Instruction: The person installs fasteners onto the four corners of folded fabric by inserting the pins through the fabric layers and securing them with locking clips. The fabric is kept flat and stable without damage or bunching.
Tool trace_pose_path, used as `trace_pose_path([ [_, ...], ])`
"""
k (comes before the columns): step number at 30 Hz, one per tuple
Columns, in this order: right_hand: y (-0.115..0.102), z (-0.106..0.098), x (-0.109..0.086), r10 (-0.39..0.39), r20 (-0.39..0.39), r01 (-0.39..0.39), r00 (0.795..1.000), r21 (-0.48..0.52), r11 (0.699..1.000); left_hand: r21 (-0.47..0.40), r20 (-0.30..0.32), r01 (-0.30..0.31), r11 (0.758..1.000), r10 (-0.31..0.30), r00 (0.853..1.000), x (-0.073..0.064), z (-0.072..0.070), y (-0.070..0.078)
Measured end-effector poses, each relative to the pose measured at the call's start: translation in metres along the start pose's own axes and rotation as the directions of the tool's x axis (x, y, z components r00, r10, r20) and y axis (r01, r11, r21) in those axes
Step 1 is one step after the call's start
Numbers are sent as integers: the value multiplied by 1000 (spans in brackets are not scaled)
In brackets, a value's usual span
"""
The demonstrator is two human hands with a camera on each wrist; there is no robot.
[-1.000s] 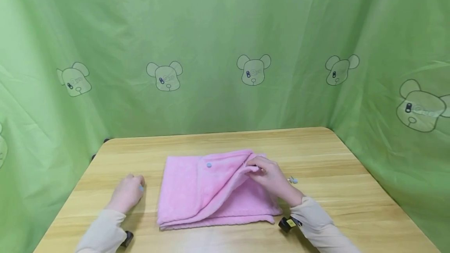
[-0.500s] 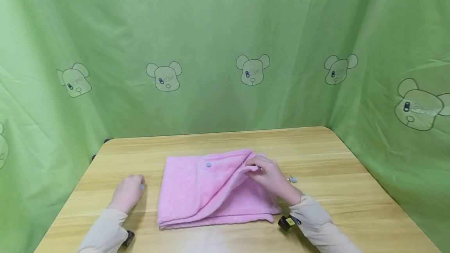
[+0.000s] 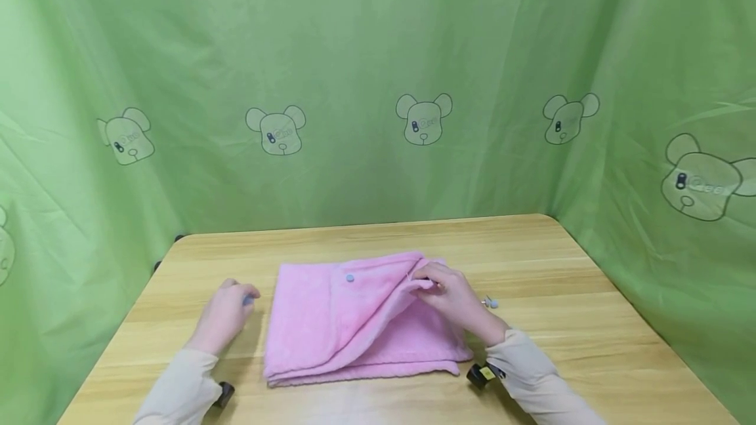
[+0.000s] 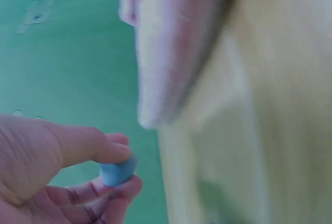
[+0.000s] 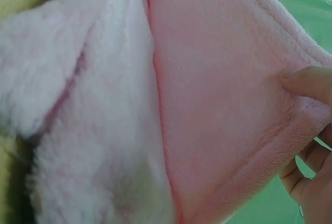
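A folded pink plush cloth (image 3: 307, 320) lies in the middle of the table in the head view. My right hand (image 3: 451, 294) pinches its upper right corner and holds it lifted, thumb on one face. A thin pale spike (image 3: 409, 275) shows at the lifted fold. On the cloth's upper layer sits a small blue round cap (image 3: 350, 278). Left of the cloth, above the table, my left hand (image 3: 227, 310) pinches a small rounded blue cap (image 4: 117, 172) between thumb and fingers. The left wrist view shows the cloth's edge beyond that hand; the cap's underside is hidden.
Right of the cloth, behind my right wrist, lie small blue-and-metal pieces (image 3: 490, 303). The wooden table (image 3: 590, 346) has green curtains (image 3: 354, 176) with bear faces at its back and sides. A dark wrist device (image 3: 481, 374) hangs under my right wrist.
My left hand has risen from the table and moved a little right and away from me, toward the cloth, carrying the blue cap. The right hand and cloth have stayed in place.
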State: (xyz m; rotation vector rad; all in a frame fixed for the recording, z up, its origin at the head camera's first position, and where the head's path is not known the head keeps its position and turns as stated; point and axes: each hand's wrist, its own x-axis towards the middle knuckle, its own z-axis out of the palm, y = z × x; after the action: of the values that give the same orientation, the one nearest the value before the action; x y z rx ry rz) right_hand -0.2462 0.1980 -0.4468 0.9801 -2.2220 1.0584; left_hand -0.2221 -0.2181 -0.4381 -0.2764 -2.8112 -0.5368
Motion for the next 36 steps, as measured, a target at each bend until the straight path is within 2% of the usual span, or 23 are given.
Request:
trace_pose_path([
  [6, 0, -1, 0, -6, 0, 6, 1000, -5, 1000, -192, 2, 56, 980, -57, 998, 16, -10, 24],
  [11, 0, -2, 0, -4, 4, 4, 1000, -9, 1000, -310, -3, 41, 950, -45, 999, 32, -11, 47],
  [14, -1, -2, 0, -5, 5, 5, 1000, -14, 1000, -386, -18, 23, 922, -33, 999, 42, -9, 64],
  [19, 0, -2, 0, -25, 6, 25, 1000, -25, 999, -505, -45, -1, 863, -25, 999, 58, -7, 94],
  [23, 2, -2, 0, -75, 22, 76, 997, -47, 996, -567, -51, -15, 824, -16, 999, 67, -3, 115],
  [26, 3, -4, 0, -136, 54, 140, 989, -73, 987, -632, -26, -7, 775, -12, 1000, 73, 4, 127],
  [31, 4, -8, 2, -198, 126, 209, 972, -86, 974, -776, 99, 73, 627, 7, 995, 81, 20, 142],
  [33, 3, -9, 3, -207, 149, 221, 967, -88, 971, -811, 172, 127, 570, 25, 985, 83, 28, 146],
  [36, 3, -10, 3, -211, 173, 229, 962, -96, 969, -834, 265, 195, 516, 64, 962, 86, 41, 152],
])
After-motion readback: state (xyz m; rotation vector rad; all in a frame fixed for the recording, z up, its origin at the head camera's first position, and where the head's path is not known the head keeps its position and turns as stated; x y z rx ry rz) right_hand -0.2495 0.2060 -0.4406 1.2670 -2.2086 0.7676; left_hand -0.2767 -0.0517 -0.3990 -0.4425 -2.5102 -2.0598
